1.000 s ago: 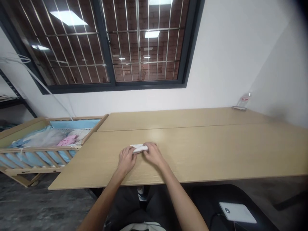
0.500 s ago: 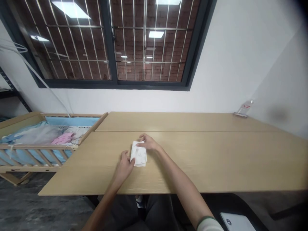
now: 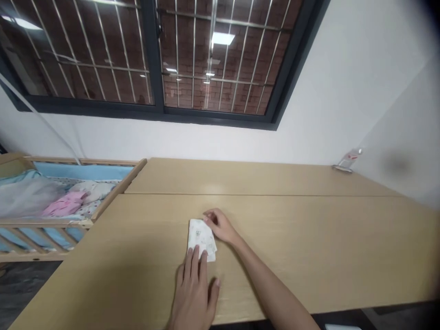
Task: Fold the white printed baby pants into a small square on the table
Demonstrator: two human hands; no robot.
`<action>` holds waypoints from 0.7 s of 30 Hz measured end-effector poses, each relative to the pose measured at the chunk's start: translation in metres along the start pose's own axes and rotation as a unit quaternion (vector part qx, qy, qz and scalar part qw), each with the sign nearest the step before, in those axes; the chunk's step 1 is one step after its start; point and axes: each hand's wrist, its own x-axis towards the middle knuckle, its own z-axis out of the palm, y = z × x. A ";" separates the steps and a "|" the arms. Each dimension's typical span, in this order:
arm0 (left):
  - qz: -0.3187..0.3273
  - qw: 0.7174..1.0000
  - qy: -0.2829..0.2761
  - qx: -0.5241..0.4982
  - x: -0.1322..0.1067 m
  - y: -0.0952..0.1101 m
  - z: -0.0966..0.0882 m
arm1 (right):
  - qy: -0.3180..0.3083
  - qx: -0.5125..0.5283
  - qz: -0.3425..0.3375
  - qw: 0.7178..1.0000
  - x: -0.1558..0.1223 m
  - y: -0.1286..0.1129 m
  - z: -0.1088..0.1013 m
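A small folded white cloth [image 3: 199,233] with a faint print lies flat on the wooden table, its layers slightly uneven at the lower right. My left hand [image 3: 195,293] is spread palm down, with the fingertips resting on the near edge of the cloth and the thumb held apart over the bare tabletop. At the cloth's far right corner, my right hand [image 3: 220,225] has its thumb and curled fingers closed around the edge. That corner is partly hidden by the thumb.
The light wooden table [image 3: 292,243] has a seam across it. A clear plastic packet [image 3: 347,160] lies at the back right corner. On the left stands a wooden crib [image 3: 117,192] with pink fabric [image 3: 67,204] inside. A barred window [image 3: 220,68] is ahead.
My left hand has gone from holding the cloth's left side to lying flat on its near edge. My right hand stays at the far corner. The view has tilted and moved closer.
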 end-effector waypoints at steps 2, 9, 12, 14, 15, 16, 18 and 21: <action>0.007 0.999 0.026 0.018 0.001 0.000 0.004 | -0.010 -0.014 0.003 1.000 -0.004 -0.002 -0.002; 0.015 0.995 0.065 0.071 0.009 0.005 0.003 | -0.038 0.012 0.027 0.999 -0.005 -0.009 -0.008; 0.014 0.995 0.067 0.077 0.011 0.003 0.001 | -0.047 0.028 0.030 0.998 -0.003 -0.009 -0.008; 0.012 0.995 0.060 0.080 0.012 0.003 -0.003 | -0.051 0.028 0.030 0.998 -0.003 -0.009 -0.008; 0.015 0.995 0.055 0.080 0.012 0.003 -0.005 | -0.053 0.027 0.029 0.998 -0.003 -0.009 -0.008; 0.019 0.996 0.046 0.080 0.012 0.003 -0.008 | -0.052 0.026 0.027 0.998 -0.003 -0.009 -0.007; 0.024 0.996 0.020 0.080 0.011 0.004 -0.015 | -0.049 0.024 0.026 0.998 -0.003 -0.009 -0.005; 0.013 0.997 -0.027 0.075 0.009 0.006 -0.024 | -0.044 0.028 0.027 0.998 -0.003 -0.008 -0.001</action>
